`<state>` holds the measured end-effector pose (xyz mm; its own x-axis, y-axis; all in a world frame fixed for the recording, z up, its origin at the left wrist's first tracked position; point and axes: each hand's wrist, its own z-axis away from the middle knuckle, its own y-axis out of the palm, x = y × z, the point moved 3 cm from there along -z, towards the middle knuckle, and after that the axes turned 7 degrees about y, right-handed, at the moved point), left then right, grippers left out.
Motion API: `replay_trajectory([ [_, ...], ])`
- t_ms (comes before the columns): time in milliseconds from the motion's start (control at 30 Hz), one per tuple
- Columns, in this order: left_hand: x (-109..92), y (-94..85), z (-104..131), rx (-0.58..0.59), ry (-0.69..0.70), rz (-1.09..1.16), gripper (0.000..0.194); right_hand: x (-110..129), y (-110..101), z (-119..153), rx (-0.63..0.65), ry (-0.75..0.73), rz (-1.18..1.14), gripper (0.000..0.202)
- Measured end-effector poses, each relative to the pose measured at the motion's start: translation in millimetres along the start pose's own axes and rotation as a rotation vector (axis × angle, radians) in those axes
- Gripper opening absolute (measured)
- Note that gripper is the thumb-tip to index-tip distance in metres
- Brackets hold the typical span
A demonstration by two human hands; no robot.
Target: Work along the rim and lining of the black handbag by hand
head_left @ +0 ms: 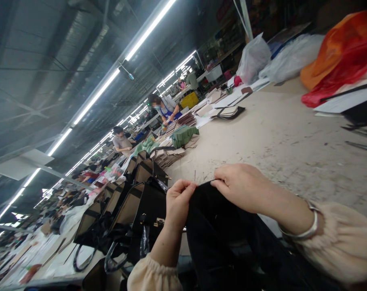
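Between my two hands a piece of black fabric (214, 226) hangs down in dark folds, its top edge stretched out. My left hand (179, 202) pinches that edge at its left end between thumb and fingers. At the right end my right hand (244, 186) grips the same edge, with a silver bangle on the wrist. The lower part of the fabric is too dark to make out. Just left of my left hand stand several black handbags (141, 210) with tan insides, gold-coloured clasps and dark handles, some wrapped in clear plastic.
The long beige worktable (268, 133) runs ahead and right. On it lie a stack of green pieces (184, 136), brown panels (168, 157), a red and orange plastic bag (344, 52) and metal tools (361, 133) at the right edge. Co-workers (167, 108) stand farther along.
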<state>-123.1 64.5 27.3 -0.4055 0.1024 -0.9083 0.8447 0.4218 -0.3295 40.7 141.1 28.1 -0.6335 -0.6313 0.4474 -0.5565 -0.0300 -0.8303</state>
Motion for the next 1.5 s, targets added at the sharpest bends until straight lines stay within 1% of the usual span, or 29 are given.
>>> replay_trajectory([
  [100, 7, -4.7, -1, -0.056, -0.055, 0.169, 0.026, 0, -1, 0, 0.003, -0.002, 0.002, 0.027],
  [167, 13, -12.9, -3, -0.119, -0.076, 0.275, 0.030, -1, -1, 0, -0.004, -0.003, 0.000, 0.027],
  [267, 16, -27.8, -5, -0.201, -0.062, 0.309, 0.031, -1, 0, 1, -0.016, 0.003, -0.009, 0.026],
  [300, 15, -31.1, -4, -0.192, -0.059, 0.287, 0.031, -1, 0, 1, -0.017, 0.006, -0.013, 0.027],
  [333, 13, -32.8, -2, -0.158, -0.066, 0.255, 0.033, -1, 0, 1, -0.018, 0.009, -0.016, 0.026],
  [400, 8, -31.6, 2, -0.050, -0.092, 0.155, 0.036, -1, 1, 1, -0.015, 0.008, -0.022, 0.026],
  [467, 4, -27.2, 7, 0.047, -0.093, -0.008, 0.036, 0, 1, 1, -0.012, -0.001, -0.029, 0.026],
  [500, 2, -24.8, 8, 0.076, -0.076, -0.106, 0.033, 0, 0, 1, -0.012, -0.002, -0.031, 0.026],
  [600, 1, -19.1, 8, 0.102, 0.004, -0.334, 0.021, 1, 0, 1, -0.013, 0.003, -0.031, 0.026],
  [667, 2, -17.6, 4, 0.103, 0.033, -0.403, 0.016, 1, 0, 1, -0.016, 0.002, -0.032, 0.025],
  [767, 4, -18.3, -1, 0.121, 0.044, -0.442, 0.011, 1, 1, 0, -0.022, 0.002, -0.039, 0.026],
  [833, 3, -18.7, -5, 0.166, 0.038, -0.484, 0.011, 0, 2, 0, -0.022, 0.005, -0.043, 0.026],
  [900, 0, -17.4, -7, 0.226, 0.029, -0.577, 0.012, 0, 2, -1, -0.019, 0.009, -0.048, 0.025],
  [967, -5, -12.7, -8, 0.280, 0.055, -0.647, 0.007, -1, 2, -1, -0.007, 0.014, -0.053, 0.025],
  [1000, -8, -9.1, -8, 0.297, 0.087, -0.650, 0.006, -2, 1, -1, 0.001, 0.017, -0.056, 0.025],
  [1067, -14, -0.3, -7, 0.326, 0.154, -0.598, 0.015, -3, 1, 0, 0.019, 0.019, -0.064, 0.023],
  [1100, -16, 4.3, -7, 0.338, 0.178, -0.570, 0.015, -4, 0, 0, 0.026, 0.016, -0.069, 0.022],
  [1233, -19, 16.4, -7, 0.347, 0.206, -0.535, 0.014, -12, -2, 1, 0.067, 0.002, -0.110, 0.019],
  [1367, -19, 17.0, -7, 0.305, 0.266, -0.566, 0.012, -23, -8, -1, 0.172, -0.059, -0.230, 0.032],
  [1433, -18, 15.0, -8, 0.301, 0.270, -0.585, 0.013, -27, -11, -1, 0.242, -0.091, -0.300, 0.039],
  [1500, -15, 13.0, -9, 0.302, 0.260, -0.589, 0.014, -28, -13, 0, 0.293, -0.123, -0.329, 0.042],
])
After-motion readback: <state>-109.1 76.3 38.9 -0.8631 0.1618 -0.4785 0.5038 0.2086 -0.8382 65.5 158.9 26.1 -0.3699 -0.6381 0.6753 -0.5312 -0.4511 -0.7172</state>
